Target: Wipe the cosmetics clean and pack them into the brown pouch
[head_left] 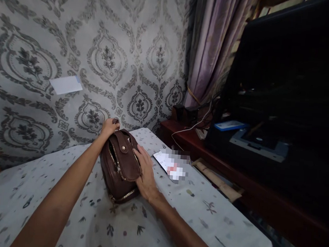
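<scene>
A small dark-brown leather-look bag (123, 156) rests on the bed, tilted, with gold-coloured zips and a flap with a round metal stud. Its zip is partly undone beside the flap, and the inside is too dark to make out. My left hand (110, 127) is closed on the bag's handle at its far end. Against the bag's right side lies my right hand (146, 172), its fingers stretched along the edge and its thumb mostly hidden. Just right of that hand, a phone (164, 162) with a lit screen lies on the patterned white sheet (201, 230); part of it is blurred out.
Behind the bed rises a grey patterned wall (147, 60) bearing a white paper (66, 85). On the right, a large dark television (276, 91) stands on a reddish-brown wooden stand (186, 135). A white cable (194, 124) trails over it, near a tied purple curtain (208, 46).
</scene>
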### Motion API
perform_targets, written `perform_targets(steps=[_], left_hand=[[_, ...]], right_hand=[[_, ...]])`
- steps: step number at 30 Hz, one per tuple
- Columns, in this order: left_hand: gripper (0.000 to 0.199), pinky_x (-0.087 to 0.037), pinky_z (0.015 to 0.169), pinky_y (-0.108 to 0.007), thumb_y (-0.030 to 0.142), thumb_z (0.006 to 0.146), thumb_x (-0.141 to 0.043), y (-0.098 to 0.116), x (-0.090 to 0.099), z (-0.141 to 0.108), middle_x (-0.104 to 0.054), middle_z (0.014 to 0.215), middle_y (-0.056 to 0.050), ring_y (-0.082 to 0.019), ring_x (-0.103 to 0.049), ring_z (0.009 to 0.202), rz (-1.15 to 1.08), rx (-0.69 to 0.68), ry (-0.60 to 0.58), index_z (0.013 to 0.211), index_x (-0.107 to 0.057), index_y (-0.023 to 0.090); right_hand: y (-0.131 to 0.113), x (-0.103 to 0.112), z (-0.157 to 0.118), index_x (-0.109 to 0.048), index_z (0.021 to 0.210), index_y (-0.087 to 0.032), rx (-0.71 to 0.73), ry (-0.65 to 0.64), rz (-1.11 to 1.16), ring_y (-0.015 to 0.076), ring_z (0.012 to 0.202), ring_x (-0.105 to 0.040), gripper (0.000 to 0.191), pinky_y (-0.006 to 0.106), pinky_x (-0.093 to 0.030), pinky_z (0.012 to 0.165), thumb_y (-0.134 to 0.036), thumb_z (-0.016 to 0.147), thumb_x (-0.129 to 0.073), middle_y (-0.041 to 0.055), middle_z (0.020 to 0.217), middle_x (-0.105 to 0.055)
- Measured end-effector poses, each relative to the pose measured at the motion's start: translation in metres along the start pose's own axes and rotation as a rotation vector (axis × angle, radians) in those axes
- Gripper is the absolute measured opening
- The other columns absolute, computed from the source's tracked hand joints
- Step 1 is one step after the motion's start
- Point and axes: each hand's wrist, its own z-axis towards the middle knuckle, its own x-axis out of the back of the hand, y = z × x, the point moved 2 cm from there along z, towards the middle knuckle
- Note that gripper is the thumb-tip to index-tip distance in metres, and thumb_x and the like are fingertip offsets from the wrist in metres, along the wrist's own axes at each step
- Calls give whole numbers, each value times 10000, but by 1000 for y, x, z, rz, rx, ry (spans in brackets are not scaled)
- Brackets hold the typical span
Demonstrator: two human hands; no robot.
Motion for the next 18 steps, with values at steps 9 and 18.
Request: perform_targets(steps=[9,18], left_hand=[[150,-440,646,-273,329,656,-626,0,2,-7,-652,625,-20,-182,-599,645,-114,-32,25,621,-602,186],[181,-410,620,-267,352,651,-651,20,14,-22,-595,591,16,-164,-535,631,-170,-162,-26,607,-589,187]], right_hand=[[-1,-1,3,-435,1408,-207,19,-21,22,261,1381,-338,454,504,-305,1154,-300,964,-429,121,1467,-411],[-3,6,11,-464,1366,-166,33,-40,13,292,1289,-402,484,507,-350,1096,-298,900,-473,149,1377,-467]])
